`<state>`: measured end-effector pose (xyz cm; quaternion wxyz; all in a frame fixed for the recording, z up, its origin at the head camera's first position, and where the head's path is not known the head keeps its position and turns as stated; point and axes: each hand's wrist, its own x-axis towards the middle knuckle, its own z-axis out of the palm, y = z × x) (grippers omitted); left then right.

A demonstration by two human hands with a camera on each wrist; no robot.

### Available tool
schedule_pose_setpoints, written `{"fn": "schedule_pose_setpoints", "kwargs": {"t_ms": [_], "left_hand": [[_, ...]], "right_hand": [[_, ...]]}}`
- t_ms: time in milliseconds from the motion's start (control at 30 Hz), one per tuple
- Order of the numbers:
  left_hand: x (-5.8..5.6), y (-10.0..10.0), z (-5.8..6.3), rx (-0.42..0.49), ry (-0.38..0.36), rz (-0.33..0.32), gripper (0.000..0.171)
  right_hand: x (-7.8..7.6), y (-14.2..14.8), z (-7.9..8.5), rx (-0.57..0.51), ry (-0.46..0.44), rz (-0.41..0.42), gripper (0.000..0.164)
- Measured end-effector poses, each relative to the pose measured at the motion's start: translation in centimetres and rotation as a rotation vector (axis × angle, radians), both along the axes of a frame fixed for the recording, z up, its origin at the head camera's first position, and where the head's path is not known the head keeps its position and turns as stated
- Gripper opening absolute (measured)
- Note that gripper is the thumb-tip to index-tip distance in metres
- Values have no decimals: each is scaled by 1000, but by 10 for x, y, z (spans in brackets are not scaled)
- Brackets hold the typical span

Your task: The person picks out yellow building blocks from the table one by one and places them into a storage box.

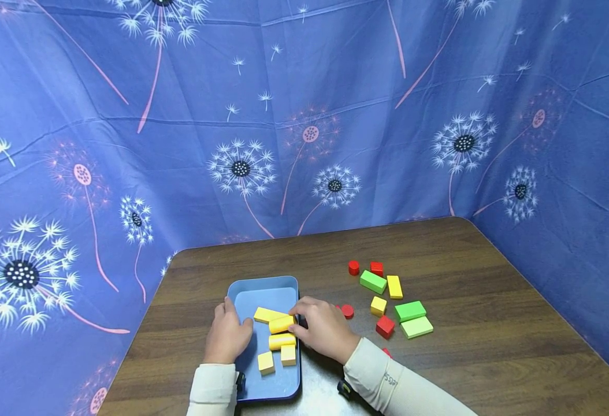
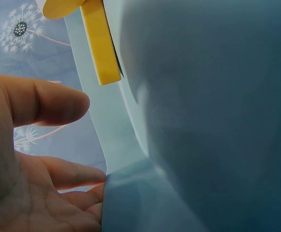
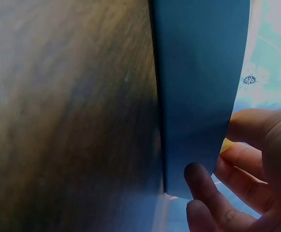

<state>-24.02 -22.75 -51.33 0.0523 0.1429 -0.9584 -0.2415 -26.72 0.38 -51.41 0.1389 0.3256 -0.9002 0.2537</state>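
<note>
Wooden worktop [image 1: 471,260] against a blue dandelion-print cloth [image 1: 190,156], with a blue tray [image 1: 273,388] on it.
In the tray lie a yellow plank [image 1: 266,314], two cylinders [image 1: 281,342] and two cubes [image 1: 266,363]; the right hand [image 1: 327,329] pinches the farther cylinder near the right rim, while the left hand [image 1: 228,336], thumb and fingers apart, touches the left rim. Loose blocks [image 1: 411,311] lie rightward.

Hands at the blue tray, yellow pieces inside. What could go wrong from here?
1. The upper yellow cylinder is round, so it might roll against the lower yellow cylinder if the right hand lets go.
2. That hand crosses the rim of the blue tray; a bump might shift it, despite the left hand at the opposite side.
3. In the head view, the right sleeve partly hides a red piece and might brush it.
</note>
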Motion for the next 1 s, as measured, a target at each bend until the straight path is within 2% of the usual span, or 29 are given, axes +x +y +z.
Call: {"fn": "schedule_pose_setpoints", "kwargs": {"t_ms": [267, 1000], "left_hand": [[1, 0, 0, 12, -8, 1, 81], [1, 0, 1, 7, -6, -7, 81]], "right_hand": [[0, 0, -1, 12, -27, -1, 29], [0, 0, -1, 6, -24, 14, 26]]}}
